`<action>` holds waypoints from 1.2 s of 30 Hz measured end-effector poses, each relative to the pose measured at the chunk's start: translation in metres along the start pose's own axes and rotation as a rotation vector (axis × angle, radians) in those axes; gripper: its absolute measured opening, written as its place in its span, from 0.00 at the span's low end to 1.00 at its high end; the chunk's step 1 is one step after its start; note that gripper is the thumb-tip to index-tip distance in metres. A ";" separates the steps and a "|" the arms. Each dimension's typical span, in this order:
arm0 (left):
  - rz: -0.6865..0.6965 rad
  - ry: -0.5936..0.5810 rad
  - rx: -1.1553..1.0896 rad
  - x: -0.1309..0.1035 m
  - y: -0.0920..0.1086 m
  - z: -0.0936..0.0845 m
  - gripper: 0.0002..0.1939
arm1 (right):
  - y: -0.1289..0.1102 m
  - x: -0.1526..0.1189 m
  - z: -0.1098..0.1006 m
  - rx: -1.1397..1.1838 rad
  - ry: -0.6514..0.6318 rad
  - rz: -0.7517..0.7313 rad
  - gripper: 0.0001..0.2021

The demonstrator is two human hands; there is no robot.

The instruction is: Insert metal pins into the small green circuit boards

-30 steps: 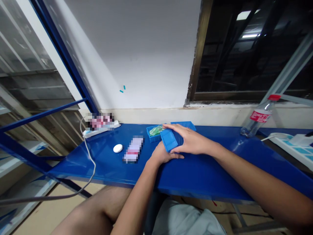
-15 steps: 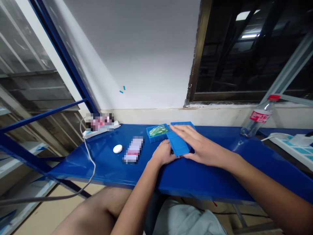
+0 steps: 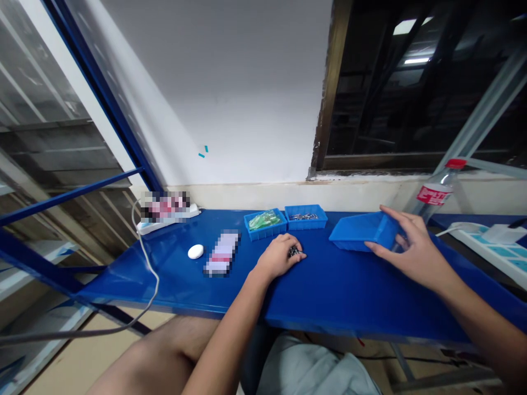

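Seemingly, bins (image 3: 308,225) at twelve o'clock are loaded. Unbinned dark parts (image 3: 293,251) are cupped by the left hand (image 3: 280,255), a tray (image 3: 357,231) gripped by the right hand (image 3: 413,249).

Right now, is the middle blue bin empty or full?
Not empty: small silvery pieces show inside the middle bin. How deep, I cannot tell.

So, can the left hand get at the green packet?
Probably not directly: the left hand is curled around small parts, though the green packet lies in an open bin just beyond.
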State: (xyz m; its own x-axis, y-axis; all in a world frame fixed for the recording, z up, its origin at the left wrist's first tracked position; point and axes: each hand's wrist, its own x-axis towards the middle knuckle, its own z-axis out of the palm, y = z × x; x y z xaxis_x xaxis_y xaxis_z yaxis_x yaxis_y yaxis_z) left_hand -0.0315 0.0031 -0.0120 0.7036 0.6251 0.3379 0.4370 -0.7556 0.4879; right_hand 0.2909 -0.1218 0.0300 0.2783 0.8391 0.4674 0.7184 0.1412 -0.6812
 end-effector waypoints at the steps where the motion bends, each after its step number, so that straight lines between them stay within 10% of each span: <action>1: 0.000 -0.001 0.011 0.000 0.001 0.000 0.12 | 0.010 -0.002 0.000 0.004 0.014 0.030 0.44; 10: -0.016 0.010 0.067 -0.002 0.006 0.002 0.09 | 0.087 -0.007 -0.003 -0.261 -0.106 0.184 0.56; 24: -0.051 0.025 0.031 -0.001 0.008 0.001 0.07 | 0.103 0.014 -0.007 -0.413 -0.236 0.002 0.51; 36: -0.085 0.049 0.124 -0.003 0.011 0.001 0.08 | 0.027 0.080 0.010 -0.353 -0.376 -0.164 0.48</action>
State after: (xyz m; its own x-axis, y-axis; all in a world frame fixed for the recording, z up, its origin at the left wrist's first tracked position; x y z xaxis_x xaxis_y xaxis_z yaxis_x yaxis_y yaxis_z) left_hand -0.0287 -0.0070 -0.0086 0.6345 0.6940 0.3403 0.5613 -0.7163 0.4145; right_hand 0.3260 -0.0462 0.0438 -0.0564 0.9601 0.2740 0.9220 0.1554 -0.3548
